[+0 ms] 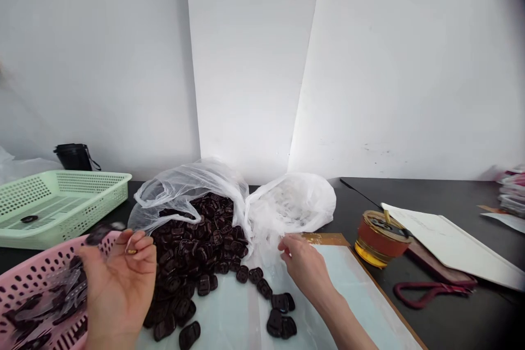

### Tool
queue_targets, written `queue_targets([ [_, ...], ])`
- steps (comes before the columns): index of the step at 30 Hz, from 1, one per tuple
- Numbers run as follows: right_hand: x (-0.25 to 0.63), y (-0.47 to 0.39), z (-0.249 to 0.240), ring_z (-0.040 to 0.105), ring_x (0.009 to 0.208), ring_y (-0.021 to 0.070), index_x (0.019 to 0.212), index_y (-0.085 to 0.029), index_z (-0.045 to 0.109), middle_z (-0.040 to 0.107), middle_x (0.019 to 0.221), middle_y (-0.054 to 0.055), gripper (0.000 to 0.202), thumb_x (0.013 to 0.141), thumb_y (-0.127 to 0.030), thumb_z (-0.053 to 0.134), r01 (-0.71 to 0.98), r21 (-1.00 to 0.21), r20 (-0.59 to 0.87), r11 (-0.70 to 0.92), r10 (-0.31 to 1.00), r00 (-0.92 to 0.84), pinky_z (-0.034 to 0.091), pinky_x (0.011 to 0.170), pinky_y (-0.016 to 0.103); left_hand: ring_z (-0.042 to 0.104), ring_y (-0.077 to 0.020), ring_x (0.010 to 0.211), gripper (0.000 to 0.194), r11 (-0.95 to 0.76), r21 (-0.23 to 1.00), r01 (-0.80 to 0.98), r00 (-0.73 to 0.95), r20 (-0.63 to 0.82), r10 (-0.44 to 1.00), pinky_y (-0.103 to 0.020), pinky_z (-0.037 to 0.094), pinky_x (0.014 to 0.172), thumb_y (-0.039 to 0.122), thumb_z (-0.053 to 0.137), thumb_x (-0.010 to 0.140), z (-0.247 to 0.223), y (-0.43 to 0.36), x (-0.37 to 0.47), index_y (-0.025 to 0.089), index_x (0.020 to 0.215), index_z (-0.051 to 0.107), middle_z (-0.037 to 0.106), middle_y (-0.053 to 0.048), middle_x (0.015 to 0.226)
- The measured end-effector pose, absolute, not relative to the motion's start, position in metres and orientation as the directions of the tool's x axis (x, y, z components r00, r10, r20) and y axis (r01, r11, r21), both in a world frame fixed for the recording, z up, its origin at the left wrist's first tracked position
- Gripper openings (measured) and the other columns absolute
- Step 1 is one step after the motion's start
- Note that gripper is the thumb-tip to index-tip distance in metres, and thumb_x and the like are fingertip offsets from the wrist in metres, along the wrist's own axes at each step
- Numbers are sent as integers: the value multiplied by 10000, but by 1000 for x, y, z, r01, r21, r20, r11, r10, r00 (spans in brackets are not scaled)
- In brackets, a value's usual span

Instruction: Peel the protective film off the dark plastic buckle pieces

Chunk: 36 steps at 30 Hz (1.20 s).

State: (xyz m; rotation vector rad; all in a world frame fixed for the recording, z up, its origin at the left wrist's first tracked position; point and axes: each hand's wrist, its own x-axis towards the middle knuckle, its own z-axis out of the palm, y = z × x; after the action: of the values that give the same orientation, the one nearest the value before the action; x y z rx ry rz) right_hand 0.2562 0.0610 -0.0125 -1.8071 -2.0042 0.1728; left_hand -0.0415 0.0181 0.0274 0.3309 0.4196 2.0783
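Observation:
My left hand (118, 279) is palm up above the pink basket (96, 251), its thumb apart from the curled fingers. A blurred dark piece (99, 233) is in the air by the thumb tip, over the basket, where several dark pieces in clear film lie. A heap of dark brown pieces (205, 235) spills from a clear bag (184, 186) in the middle. My right hand (301, 262) has its fingers pinched together at the front of a white plastic bag (293, 202); its fingertips are partly hidden by plastic. Loose dark pieces (281, 303) lie below it.
A green basket (110, 197) with one dark piece is at left, a black cup (74, 157) behind it. At right are a tape roll (381, 238), red-handled scissors (430, 291) and white paper (455, 240). A brown-edged board (348, 279) with pale covering lies in front.

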Motion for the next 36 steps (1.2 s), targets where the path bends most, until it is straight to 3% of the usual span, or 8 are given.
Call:
queue_targets([
  [3,257,61,-19,629,853,211,894,-222,678,667,952,50,438,693,109,472,921,-339,206,190,971,-125,285,577,261,551,-93,597,331,-353,514,-782,-397,26,918,-157,523,478,459,686,831,20,19,-32,129,812,651,577,1,712],
  [7,251,60,-23,620,912,207,961,-241,691,646,1011,45,509,661,117,487,916,-321,176,239,966,-190,285,573,251,533,-116,648,164,-153,679,-718,-195,15,981,-190,508,527,309,732,809,6,16,-8,163,803,658,571,7,713],
  [16,249,67,-24,631,838,204,893,-221,720,661,958,45,196,861,-123,553,884,-380,219,271,955,-199,386,652,280,497,-118,663,216,-27,841,-540,-54,-2,999,-190,431,548,338,726,808,-8,17,2,185,738,591,576,12,713],
  [22,237,58,-17,572,690,169,747,-212,691,642,819,16,144,869,-264,634,690,-631,317,354,930,-187,403,635,275,481,-111,630,236,27,935,-353,1,-28,1000,-203,415,578,374,693,818,-15,15,9,182,729,589,587,15,691],
  [25,227,52,-17,551,677,163,698,-206,678,632,797,10,170,848,-285,669,596,-713,297,368,929,-219,400,618,264,491,-117,613,214,10,978,-206,-1,-10,1000,-209,419,568,377,710,788,-20,16,15,188,770,610,585,22,667],
  [30,211,41,-18,550,660,145,670,-199,667,631,772,-5,173,837,-240,688,538,-763,239,359,929,-281,399,603,244,562,-173,752,195,-89,996,-4,47,89,995,-245,470,592,296,733,747,-30,17,24,202,894,647,623,-18,861],
  [33,205,37,-19,567,701,155,680,-203,667,636,777,-6,150,823,-211,711,575,-718,259,391,918,-300,402,622,245,526,-154,669,99,-149,981,121,54,143,988,-245,449,580,297,657,822,-33,17,24,202,845,666,605,-3,785],
  [36,205,35,-17,579,805,190,716,-216,675,642,813,5,116,800,-156,728,661,-584,350,472,881,-319,404,660,255,555,-165,737,75,-239,954,180,3,242,970,-244,439,614,260,663,820,-32,18,21,204,779,690,612,-22,869],
])
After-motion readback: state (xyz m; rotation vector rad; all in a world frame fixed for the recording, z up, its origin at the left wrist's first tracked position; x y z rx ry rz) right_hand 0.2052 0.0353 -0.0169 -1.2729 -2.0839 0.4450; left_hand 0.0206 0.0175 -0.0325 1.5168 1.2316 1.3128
